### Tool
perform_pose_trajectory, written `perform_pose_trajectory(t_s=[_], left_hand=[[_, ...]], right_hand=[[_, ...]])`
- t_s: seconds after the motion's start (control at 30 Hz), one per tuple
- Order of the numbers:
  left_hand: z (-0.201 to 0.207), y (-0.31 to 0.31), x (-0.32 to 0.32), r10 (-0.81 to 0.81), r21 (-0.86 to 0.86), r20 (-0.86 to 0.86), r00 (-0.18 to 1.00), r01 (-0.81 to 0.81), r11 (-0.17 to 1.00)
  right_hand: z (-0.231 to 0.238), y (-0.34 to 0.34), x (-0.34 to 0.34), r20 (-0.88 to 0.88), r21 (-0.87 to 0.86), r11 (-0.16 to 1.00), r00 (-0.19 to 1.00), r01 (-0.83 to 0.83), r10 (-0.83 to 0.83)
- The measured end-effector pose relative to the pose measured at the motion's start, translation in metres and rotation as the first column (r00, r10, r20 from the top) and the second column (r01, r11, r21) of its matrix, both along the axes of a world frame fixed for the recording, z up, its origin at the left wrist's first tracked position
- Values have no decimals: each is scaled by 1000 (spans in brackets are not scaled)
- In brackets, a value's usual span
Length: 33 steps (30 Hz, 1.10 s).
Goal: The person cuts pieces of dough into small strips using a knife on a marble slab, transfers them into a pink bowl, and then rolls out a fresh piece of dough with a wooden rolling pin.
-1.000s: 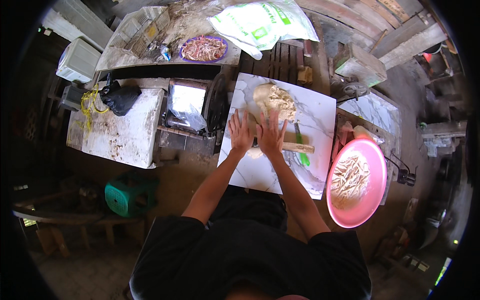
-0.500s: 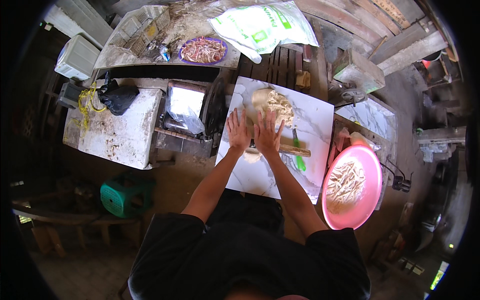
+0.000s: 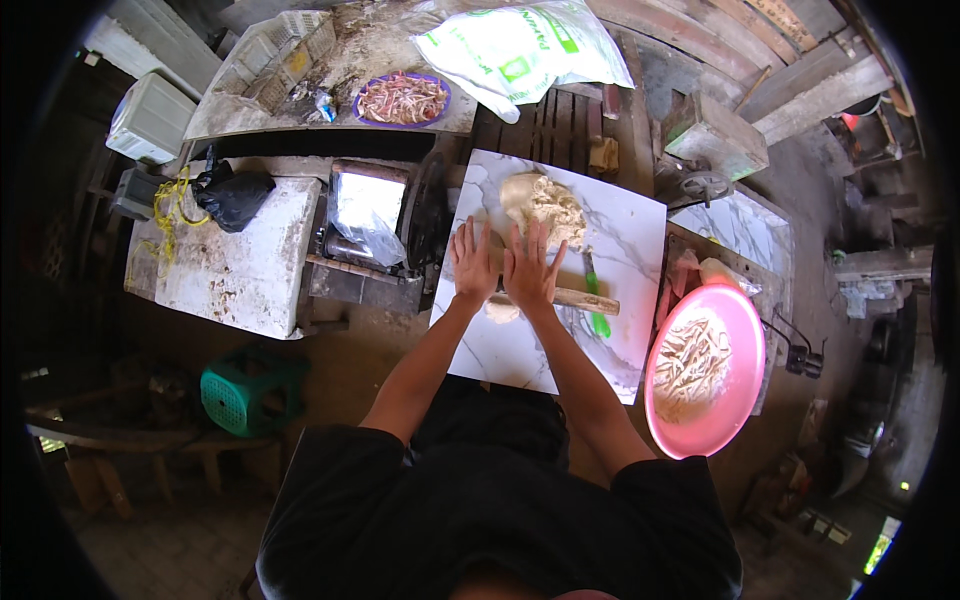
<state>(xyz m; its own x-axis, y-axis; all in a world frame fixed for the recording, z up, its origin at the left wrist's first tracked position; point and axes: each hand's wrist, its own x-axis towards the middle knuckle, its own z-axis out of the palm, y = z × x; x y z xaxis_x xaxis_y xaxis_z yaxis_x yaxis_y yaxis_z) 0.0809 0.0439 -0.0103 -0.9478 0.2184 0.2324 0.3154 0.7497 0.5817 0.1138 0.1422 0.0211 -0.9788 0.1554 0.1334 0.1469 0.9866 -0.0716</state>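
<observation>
Both hands working palms down over the marbled board (image 3: pixel 625 240). My left hand (image 3: pixel 473 262) is lying flat, fingers outstretched and apart, gripping nothing; my right hand (image 3: pixel 531 270) is resting just beside it, likewise flat and spread. The wooden rolling pin (image 3: pixel 580 299) is running beneath my right palm and sticking out to the right, its left end hidden; how hard I am pressing, I cannot tell. It is crossing over a green-handled knife (image 3: pixel 601 325). A small dough piece (image 3: pixel 503 312) is showing near my wrists; a large dough lump (image 3: pixel 548 210) is sitting beyond my fingertips. To the right, a pink basin (image 3: pixel 742 395) is holding pale strips (image 3: pixel 695 355).
</observation>
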Motion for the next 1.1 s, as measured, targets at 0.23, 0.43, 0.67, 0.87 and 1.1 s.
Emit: perform_pose_trajectory(t_s=[0.23, 0.43, 0.67, 0.87, 1.1], left_hand=[[-3, -7, 13, -9, -36, 15, 1000, 9, 999], [-4, -11, 14, -43, -6, 7, 999, 43, 999], [-7, 4, -6, 17, -32, 2, 1000, -17, 999], [-9, -14, 24, -34, 55, -24, 999, 35, 998], [-3, 5, -12, -12, -5, 16, 1000, 12, 1000]], right_hand=[[-4, -7, 11, -24, 2, 999, 999, -39, 39], [-3, -10, 15, 31, 40, 999, 999, -37, 36], [-11, 4, -9, -55, -4, 998, 997, -55, 55], [2, -15, 23, 68, -53, 998, 996, -47, 51], [-12, 2, -14, -33, -43, 999, 999, -14, 12]])
